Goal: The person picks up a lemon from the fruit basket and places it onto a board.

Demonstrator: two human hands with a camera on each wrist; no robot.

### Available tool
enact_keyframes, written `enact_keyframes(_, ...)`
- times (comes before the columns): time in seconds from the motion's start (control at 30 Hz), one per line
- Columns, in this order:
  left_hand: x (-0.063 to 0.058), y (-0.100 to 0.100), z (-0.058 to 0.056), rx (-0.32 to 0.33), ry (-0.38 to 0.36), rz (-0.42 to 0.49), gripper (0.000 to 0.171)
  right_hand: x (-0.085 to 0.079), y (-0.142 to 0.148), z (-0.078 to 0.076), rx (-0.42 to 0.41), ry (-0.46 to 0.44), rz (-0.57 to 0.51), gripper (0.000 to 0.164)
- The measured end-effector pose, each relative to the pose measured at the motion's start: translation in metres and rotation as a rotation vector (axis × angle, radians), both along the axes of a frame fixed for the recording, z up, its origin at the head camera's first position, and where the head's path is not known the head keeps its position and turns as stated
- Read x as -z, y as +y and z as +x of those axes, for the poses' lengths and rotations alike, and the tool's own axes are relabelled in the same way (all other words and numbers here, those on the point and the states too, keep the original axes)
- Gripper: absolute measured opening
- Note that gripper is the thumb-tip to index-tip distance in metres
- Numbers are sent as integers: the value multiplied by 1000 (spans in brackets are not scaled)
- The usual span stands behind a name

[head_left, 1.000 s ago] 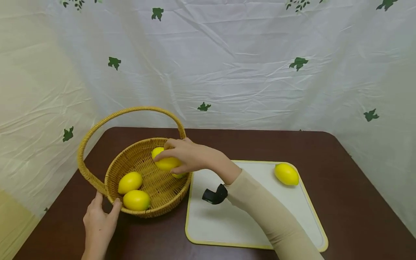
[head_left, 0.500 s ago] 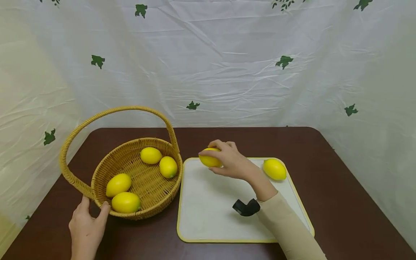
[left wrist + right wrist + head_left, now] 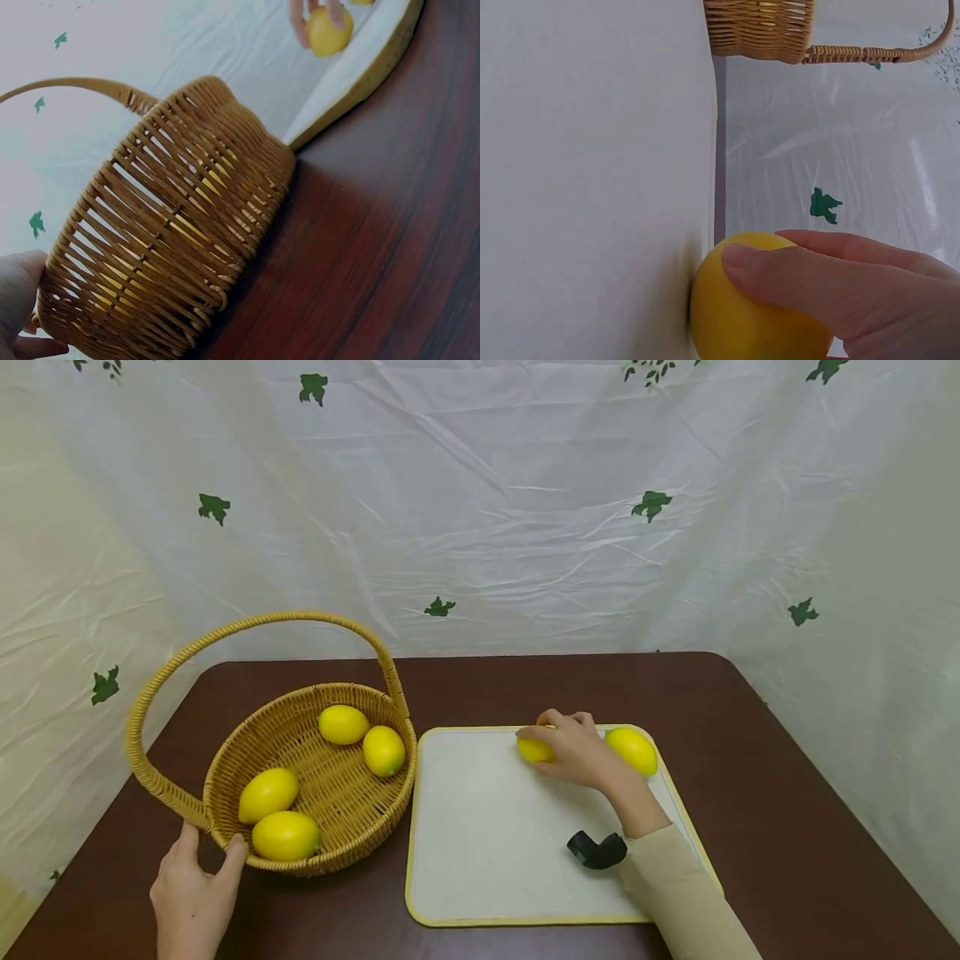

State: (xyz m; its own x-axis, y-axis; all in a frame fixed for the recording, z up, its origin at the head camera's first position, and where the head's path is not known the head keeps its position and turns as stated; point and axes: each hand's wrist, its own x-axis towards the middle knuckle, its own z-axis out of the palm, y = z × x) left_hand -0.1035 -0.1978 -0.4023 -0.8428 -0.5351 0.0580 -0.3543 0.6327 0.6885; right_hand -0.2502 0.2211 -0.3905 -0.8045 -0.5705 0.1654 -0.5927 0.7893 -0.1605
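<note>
My right hand (image 3: 577,750) grips a lemon (image 3: 761,319) low over the far part of the white board (image 3: 480,835), thumb on one side and fingers on the other. Just right of that hand, a second lemon (image 3: 632,750) lies at the board's back right corner. On the left stands a wicker basket (image 3: 341,793) with a tall arched handle and several lemons (image 3: 287,836) inside. My left hand (image 3: 193,893) holds the basket's near left rim at the foot of the handle, thumb at the rim. The left wrist view shows the basket's woven side (image 3: 172,232) up close.
The yellow-edged board lies on a dark brown table (image 3: 757,793), right beside the basket. Behind the table hangs a white curtain (image 3: 525,527) with green leaf prints. A black camera mount (image 3: 597,850) sticks out from the right sleeve.
My right hand has carried a lemon from the basket rightward to the board's far part and lowered it there. The left hand stays on the basket rim; the head view has shifted slightly.
</note>
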Motion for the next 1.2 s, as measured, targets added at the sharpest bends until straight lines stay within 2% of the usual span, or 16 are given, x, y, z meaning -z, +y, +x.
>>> enact_keyframes(0.27,0,3,2,-11,37,-7,51,-2,8,0,42,-66,19,41)
enact_keyframes(0.7,2,4,2,-25,63,-15,50,-8,19,-3,49,-82,-11,45)
enact_keyframes(0.97,0,6,3,-28,68,-10,48,-6,23,-5,48,-93,-37,46)
enact_keyframes(1.2,0,5,3,-38,37,8,49,-5,26,-5,43,-95,-76,47)
